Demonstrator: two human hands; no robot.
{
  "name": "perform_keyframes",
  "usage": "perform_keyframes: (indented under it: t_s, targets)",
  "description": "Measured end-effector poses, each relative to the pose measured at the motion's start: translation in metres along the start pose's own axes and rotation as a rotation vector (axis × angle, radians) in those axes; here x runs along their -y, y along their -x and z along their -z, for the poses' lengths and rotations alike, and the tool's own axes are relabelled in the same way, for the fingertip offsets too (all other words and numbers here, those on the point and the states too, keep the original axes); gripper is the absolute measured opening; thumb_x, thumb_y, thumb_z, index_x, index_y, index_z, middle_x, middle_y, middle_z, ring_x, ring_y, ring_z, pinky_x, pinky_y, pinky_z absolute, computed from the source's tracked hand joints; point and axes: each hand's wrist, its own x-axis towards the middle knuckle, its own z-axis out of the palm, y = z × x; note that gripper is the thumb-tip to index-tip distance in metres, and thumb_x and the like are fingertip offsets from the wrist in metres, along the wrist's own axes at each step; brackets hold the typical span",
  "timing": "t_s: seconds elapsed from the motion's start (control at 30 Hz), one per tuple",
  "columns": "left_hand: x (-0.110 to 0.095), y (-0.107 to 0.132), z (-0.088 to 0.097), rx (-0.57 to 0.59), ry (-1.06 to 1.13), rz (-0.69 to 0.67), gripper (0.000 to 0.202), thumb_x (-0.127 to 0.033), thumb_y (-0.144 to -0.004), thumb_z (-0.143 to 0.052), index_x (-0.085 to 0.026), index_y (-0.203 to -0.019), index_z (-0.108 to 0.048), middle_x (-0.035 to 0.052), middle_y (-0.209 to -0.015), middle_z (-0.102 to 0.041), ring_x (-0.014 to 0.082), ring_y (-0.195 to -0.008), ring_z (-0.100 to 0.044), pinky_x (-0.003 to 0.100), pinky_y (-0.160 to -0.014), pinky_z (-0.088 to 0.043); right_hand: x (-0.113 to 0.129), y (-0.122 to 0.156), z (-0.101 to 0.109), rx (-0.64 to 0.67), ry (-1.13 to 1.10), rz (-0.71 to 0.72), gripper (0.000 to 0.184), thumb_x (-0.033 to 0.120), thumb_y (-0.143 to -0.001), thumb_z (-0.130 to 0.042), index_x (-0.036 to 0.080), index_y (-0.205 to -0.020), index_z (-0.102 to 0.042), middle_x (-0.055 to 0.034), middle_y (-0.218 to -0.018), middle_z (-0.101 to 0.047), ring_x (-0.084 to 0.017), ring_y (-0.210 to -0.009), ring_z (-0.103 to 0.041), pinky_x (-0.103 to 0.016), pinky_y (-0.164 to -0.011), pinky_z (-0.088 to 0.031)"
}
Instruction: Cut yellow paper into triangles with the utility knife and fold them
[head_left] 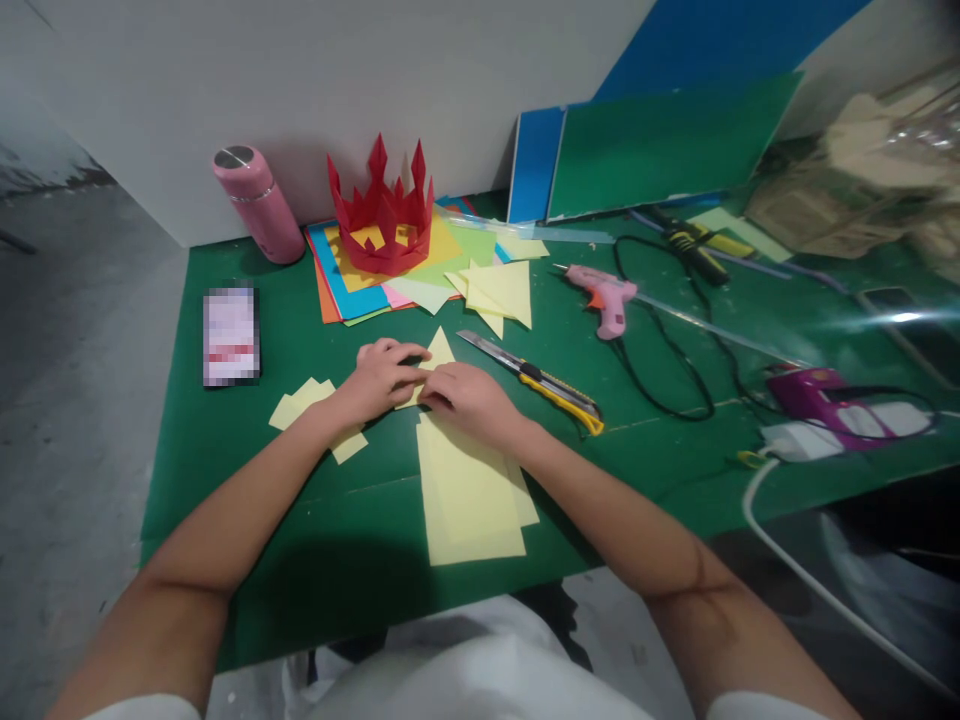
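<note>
Your left hand (379, 375) and right hand (469, 398) both pinch a small yellow paper (435, 356) on the green mat (360, 540), just above the yellow sheets (469, 495). A cutter (536, 380) lies just beside your right hand.

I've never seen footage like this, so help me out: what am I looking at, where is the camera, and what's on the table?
No machine here: a person's bare hands, filmed by one head-worn camera looking down. The left hand and right hand both rest on a small yellow paper piece; whether they pinch it is hidden. Larger yellow sheets lie beneath the right wrist on the green table. Nearby: a utility knife, pink glue gun, red paper crown, pink bottle and phone.
</note>
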Motion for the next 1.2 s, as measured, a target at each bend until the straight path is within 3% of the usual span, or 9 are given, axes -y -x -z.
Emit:
perform_keyframes:
  t_s: [0.17,0.4,0.83,0.97,1.2]
  targets:
    - [0.003,0.000,0.000,0.026,0.004,-0.012,0.035,-0.022,-0.095,-0.042,-0.035,-0.115,-0.067,0.0012,-0.133,-0.057,0.0262,-0.110,-0.044,0.042,-0.088,-0.030,-0.004,0.001,0.005,0.003,-0.011,0.129,0.026,0.017,-0.092,-0.047,0.019,-0.084,-0.072,-0.0087,-0.090,-0.071,-0.021,-0.085,-0.061,-0.033,-0.074,-0.044]
    - [0.005,-0.001,-0.002,0.018,0.012,-0.011,0.034,-0.026,-0.099,-0.037,-0.034,-0.112,-0.068,0.0022,-0.133,-0.057,0.0257,-0.111,-0.044,0.042,-0.088,-0.031,-0.006,0.005,0.010,0.043,0.134,0.248,0.025,0.012,-0.091,-0.049,0.018,-0.097,-0.073,-0.0100,-0.104,-0.070,-0.023,-0.093,-0.061,-0.036,-0.076,-0.047]
    - [0.001,0.000,-0.002,0.006,-0.002,-0.008,0.035,-0.030,-0.100,-0.035,-0.033,-0.118,-0.065,0.0026,-0.133,-0.057,0.0255,-0.108,-0.043,0.041,-0.086,-0.032,-0.009,0.006,0.019,0.113,0.239,0.350,0.030,0.017,-0.097,-0.041,0.018,-0.107,-0.069,-0.0100,-0.096,-0.069,-0.020,-0.087,-0.060,-0.033,-0.074,-0.046]
    - [0.001,0.000,-0.003,-0.003,-0.007,-0.011,0.037,-0.033,-0.101,-0.033,-0.034,-0.121,-0.064,0.0031,-0.133,-0.057,0.0256,-0.108,-0.044,0.041,-0.086,-0.032,-0.012,0.006,0.025,0.128,0.229,0.355,0.029,0.017,-0.096,-0.042,0.017,-0.106,-0.070,-0.0104,-0.094,-0.070,-0.020,-0.086,-0.062,-0.034,-0.074,-0.049]
    - [0.001,0.001,-0.004,-0.010,-0.042,-0.006,0.040,-0.029,-0.102,-0.029,-0.036,-0.123,-0.062,0.0031,-0.132,-0.057,0.0250,-0.108,-0.044,0.039,-0.084,-0.033,-0.027,0.012,0.041,0.106,0.118,0.231,0.030,0.016,-0.095,-0.043,0.019,-0.105,-0.071,-0.0083,-0.112,-0.071,-0.020,-0.104,-0.065,-0.036,-0.082,-0.055]
